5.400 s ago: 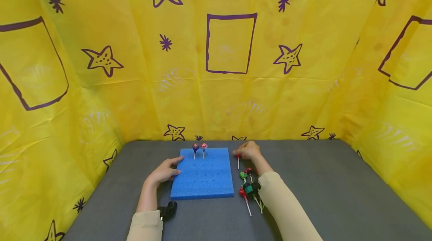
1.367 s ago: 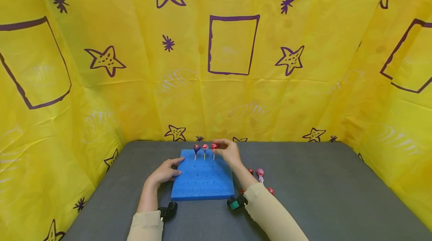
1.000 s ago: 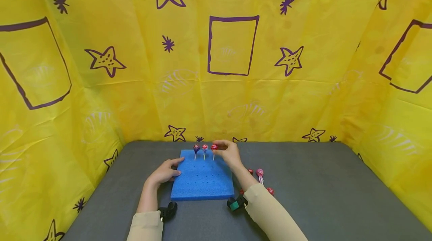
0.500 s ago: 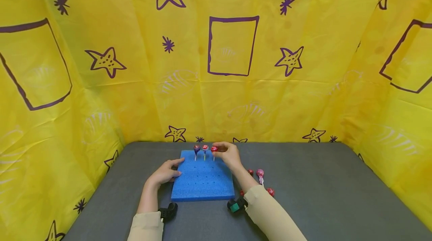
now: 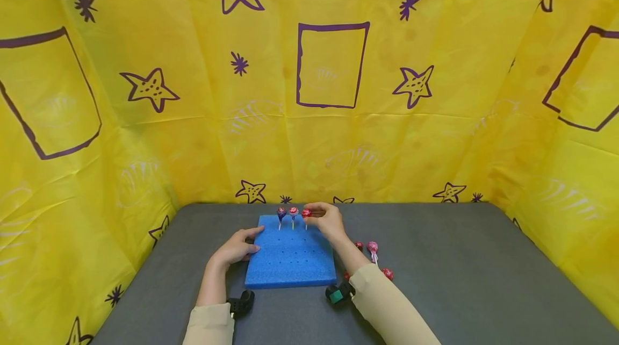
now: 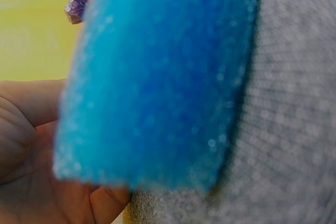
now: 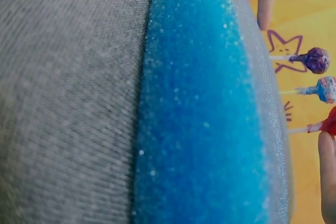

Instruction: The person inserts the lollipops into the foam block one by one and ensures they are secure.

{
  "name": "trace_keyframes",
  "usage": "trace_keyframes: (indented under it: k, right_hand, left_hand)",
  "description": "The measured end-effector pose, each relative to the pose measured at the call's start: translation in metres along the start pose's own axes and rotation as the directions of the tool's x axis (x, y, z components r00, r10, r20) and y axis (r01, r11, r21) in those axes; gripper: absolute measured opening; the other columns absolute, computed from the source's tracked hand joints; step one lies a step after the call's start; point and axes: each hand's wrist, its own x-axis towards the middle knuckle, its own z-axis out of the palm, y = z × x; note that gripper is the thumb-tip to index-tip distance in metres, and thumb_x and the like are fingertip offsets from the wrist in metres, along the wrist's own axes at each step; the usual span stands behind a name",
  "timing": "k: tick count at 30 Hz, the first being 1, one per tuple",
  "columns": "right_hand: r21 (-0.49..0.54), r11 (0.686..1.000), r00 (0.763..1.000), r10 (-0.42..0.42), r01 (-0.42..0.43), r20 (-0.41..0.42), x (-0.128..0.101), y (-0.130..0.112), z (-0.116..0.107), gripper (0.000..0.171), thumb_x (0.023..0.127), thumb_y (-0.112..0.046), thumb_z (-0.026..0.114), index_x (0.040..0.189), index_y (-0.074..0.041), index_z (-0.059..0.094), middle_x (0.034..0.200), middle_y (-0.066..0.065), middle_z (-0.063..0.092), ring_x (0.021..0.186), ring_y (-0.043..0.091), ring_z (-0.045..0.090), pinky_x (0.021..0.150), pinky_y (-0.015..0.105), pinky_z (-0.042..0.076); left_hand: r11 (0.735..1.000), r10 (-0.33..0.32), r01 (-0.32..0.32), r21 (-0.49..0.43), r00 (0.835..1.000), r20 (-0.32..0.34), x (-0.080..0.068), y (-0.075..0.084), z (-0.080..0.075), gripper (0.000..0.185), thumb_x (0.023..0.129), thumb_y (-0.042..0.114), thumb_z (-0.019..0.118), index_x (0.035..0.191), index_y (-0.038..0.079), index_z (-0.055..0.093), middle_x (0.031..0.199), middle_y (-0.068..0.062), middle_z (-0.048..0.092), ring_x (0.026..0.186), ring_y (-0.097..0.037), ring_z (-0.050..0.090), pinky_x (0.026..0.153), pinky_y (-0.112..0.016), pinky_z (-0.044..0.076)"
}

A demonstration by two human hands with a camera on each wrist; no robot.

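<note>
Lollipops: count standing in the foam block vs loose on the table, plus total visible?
Standing in the blue foam block: 3, namely purple lollipop, pink-and-blue lollipop, red lollipop, which the right hand pinches.
Loose on the grey table: 4 heads visible, namely pink, red, two partly hidden by the right arm.
Total visible: 7; more may be hidden.

Bright, even light fills the head view, shadows faint; the yellow backdrop [image 5: 309, 119] bows at the frame edges. Both wrist views are soft, with the blue foam block [image 6: 157, 77] blurred up close.
</note>
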Motion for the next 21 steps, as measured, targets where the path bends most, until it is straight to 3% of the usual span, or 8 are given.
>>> trace_keyframes:
  k: [12, 21]
  right_hand:
    - [-0.022, 0.998, 0.998, -0.059, 0.059, 0.014, 0.005, -0.003, -0.006, 0.028, 0.078, -0.003, 0.079, 0.105, -0.004, 0.075, 0.105, 0.017, 0.075, 0.094, 0.028, 0.073, 0.081, 0.036, 0.060]
    - [0.004, 1.000, 0.999, -0.026, 0.026, 0.034, 0.006, -0.002, -0.017, 0.030, 0.083, -0.005, 0.075, 0.113, -0.003, 0.072, 0.109, 0.018, 0.074, 0.097, 0.028, 0.072, 0.084, 0.038, 0.059]
  left_hand:
    - [1.000, -0.001, 0.001, 0.001, 1.000, -0.002, 0.000, 0.002, -0.001, 0.056, 0.092, 0.005, 0.061, 0.146, 0.010, 0.048, 0.136, -0.026, 0.048, 0.115, -0.037, 0.051, 0.088, -0.047, 0.056]
    - [1.000, -0.002, 0.002, 0.007, 1.000, 0.002, -0.002, 0.003, -0.001, 0.057, 0.092, 0.005, 0.061, 0.147, 0.009, 0.047, 0.136, -0.027, 0.047, 0.115, -0.037, 0.051, 0.089, -0.047, 0.056]
